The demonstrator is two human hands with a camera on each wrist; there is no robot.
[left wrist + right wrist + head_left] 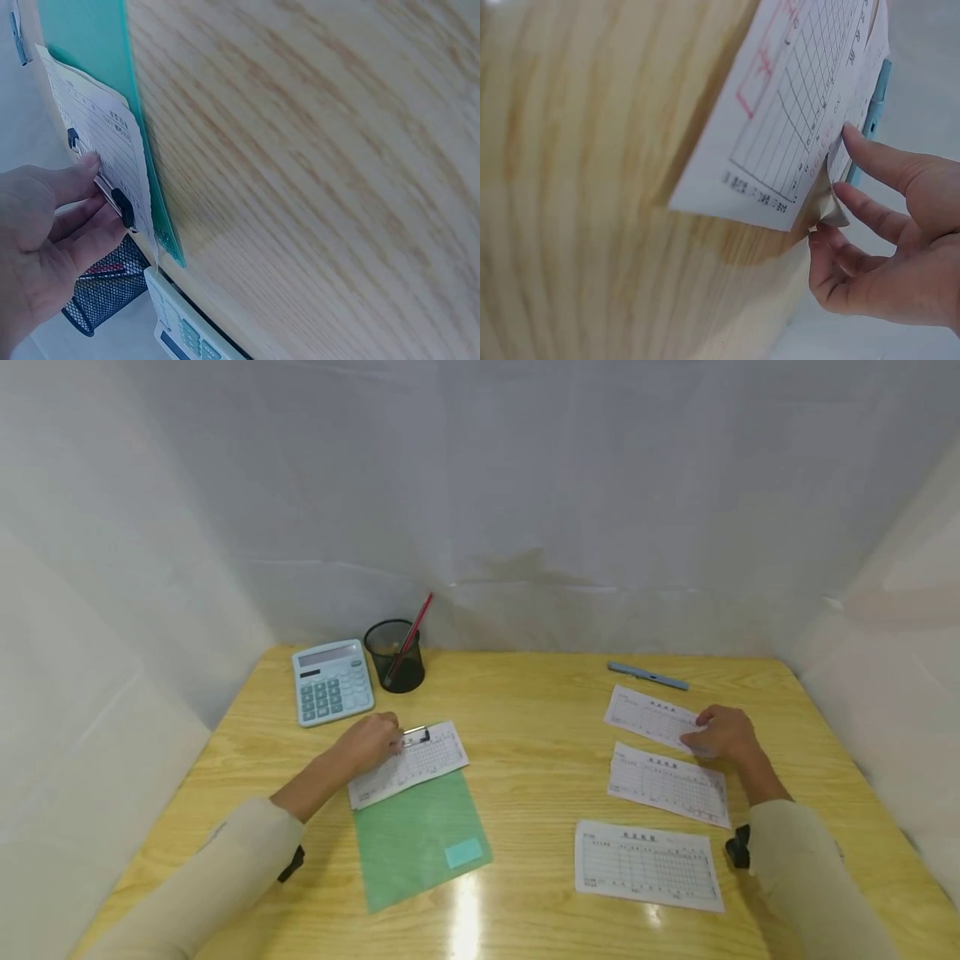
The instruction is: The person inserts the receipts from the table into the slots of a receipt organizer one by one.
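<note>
My left hand (377, 745) pinches the metal clip (109, 187) at the top of a green clipboard (420, 843), thumb on one side and fingers on the other. A few printed receipt slips (420, 768) lie under this clip along the board's far end. At the right, my right hand (723, 732) pinches the right end of the farthest loose receipt slip (645, 714); its corner curls up by the fingers in the right wrist view. Just nearer lies a second slip (663, 783) with red marks (761, 67). A third slip (648, 864) lies closest to me.
A light blue calculator (333, 683) and a black mesh pen cup (395, 656) holding a red pencil (415, 631) stand at the back left. Behind the far slip lies a blue pen (648, 676). White sheeting (525, 510) encloses the wooden table (525, 718).
</note>
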